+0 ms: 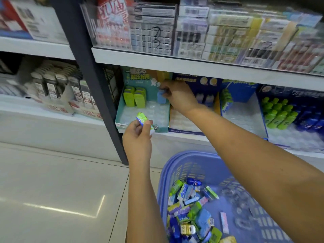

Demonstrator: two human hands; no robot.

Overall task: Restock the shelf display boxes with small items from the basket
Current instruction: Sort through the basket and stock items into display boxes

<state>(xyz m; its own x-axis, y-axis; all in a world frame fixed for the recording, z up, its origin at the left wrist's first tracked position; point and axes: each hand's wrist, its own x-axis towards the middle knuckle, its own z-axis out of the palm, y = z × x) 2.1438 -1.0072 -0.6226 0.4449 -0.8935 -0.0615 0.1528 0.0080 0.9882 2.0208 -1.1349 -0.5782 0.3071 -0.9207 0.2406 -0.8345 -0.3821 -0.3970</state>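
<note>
A blue pack [161, 97] is pinched by the right hand [178, 97] fingers at the back of the teal display box [122, 118], frame centre — a green pack [142, 118] is pinched by the left hand [138, 137] below — tipping of the upright green row [134, 97] is risked if nudged.

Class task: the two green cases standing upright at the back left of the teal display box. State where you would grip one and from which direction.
Pinch a green case by its rounded top, coming from above. It stands upright against its neighbour, leaving only the top exposed.
</note>
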